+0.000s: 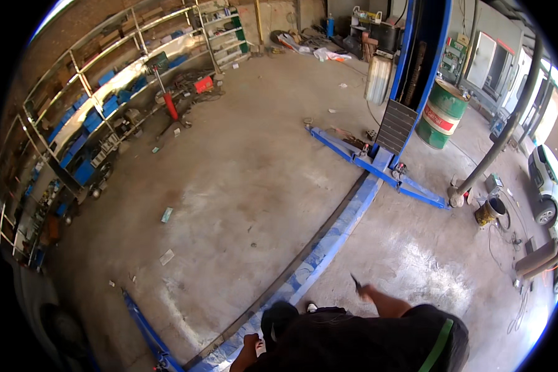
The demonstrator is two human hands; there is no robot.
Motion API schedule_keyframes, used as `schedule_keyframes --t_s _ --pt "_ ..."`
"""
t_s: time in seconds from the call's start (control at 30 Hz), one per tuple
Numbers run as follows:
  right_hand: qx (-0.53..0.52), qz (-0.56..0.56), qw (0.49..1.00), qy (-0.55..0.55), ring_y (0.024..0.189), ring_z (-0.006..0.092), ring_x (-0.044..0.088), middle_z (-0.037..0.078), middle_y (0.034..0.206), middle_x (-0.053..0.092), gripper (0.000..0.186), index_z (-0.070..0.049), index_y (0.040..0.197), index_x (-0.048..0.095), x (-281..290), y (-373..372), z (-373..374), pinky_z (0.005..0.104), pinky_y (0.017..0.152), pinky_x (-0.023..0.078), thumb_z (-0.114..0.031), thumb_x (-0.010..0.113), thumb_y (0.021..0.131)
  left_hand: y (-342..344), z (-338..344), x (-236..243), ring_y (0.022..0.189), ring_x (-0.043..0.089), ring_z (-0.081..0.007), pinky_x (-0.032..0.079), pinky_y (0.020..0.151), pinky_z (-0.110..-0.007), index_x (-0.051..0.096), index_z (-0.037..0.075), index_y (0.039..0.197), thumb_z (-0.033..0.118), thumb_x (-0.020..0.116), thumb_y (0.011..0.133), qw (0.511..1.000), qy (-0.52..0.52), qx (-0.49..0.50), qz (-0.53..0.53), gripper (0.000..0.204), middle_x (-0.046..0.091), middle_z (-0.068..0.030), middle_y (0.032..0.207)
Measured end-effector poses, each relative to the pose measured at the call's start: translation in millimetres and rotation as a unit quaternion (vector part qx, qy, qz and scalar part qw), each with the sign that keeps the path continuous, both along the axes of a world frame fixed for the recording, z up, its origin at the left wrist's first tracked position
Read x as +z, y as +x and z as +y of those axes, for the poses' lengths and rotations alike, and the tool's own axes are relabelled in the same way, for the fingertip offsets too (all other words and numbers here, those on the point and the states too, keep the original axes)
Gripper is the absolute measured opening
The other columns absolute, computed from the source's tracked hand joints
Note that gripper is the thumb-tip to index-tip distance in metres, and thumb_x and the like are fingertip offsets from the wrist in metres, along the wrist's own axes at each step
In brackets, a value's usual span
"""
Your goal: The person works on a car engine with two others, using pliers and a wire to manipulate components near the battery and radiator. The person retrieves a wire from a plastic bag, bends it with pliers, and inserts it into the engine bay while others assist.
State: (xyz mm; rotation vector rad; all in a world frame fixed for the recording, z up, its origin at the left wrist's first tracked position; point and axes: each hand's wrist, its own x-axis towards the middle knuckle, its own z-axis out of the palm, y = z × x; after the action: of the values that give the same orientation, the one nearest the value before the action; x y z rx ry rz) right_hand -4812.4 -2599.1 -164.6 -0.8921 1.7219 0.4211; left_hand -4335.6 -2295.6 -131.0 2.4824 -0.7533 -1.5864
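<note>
My left hand (249,347) is low at centre, closed on a small white object (260,347) that I cannot make out further, just over the blue floor channel (316,260) of a two-post lift. My right hand (368,292) is out to the right above the concrete floor, fingers closed on a thin dark tool (356,282). My dark-clothed body (359,341) fills the bottom middle, with one shoe (311,308) showing in front of it.
A blue lift post (406,111) with swing arms (421,192) rises ahead right. A lift arm (139,316) lies lower left. Shelving (87,80) lines the left wall. A green drum (440,118), leaning pole (493,152), bucket (490,212) and white car (545,192) stand right.
</note>
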Motion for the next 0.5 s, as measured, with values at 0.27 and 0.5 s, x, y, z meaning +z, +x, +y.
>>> schedule_keyframes --t_s 0.27,0.5 --pt "0.194 -0.113 0.888 -0.401 0.057 0.0181 0.057 0.008 0.066 0.061 0.02 -0.006 0.079 0.063 148.1 311.7 -519.0 0.0326 0.051 0.045 -0.025 0.057 0.082 211.4 -312.2 -39.9 0.093 0.059 -0.0332 0.045 0.081 -0.045 0.064 0.007 0.094 0.029 0.058 0.078 1.0 -0.005 -0.011 -0.024 0.028 0.063 -0.0169 0.097" --pt "-0.085 -0.007 0.987 -0.133 0.049 0.0212 0.057 0.008 0.061 0.059 0.027 -0.001 0.087 0.062 52.8 394.5 -563.2 0.0342 0.044 0.044 -0.028 0.058 0.085 482.2 -614.2 -38.8 0.106 0.058 -0.0323 0.042 0.093 -0.044 0.065 0.007 0.101 0.032 0.055 0.081 0.88 -0.083 -0.403 -0.237 0.034 0.063 -0.0178 0.109"
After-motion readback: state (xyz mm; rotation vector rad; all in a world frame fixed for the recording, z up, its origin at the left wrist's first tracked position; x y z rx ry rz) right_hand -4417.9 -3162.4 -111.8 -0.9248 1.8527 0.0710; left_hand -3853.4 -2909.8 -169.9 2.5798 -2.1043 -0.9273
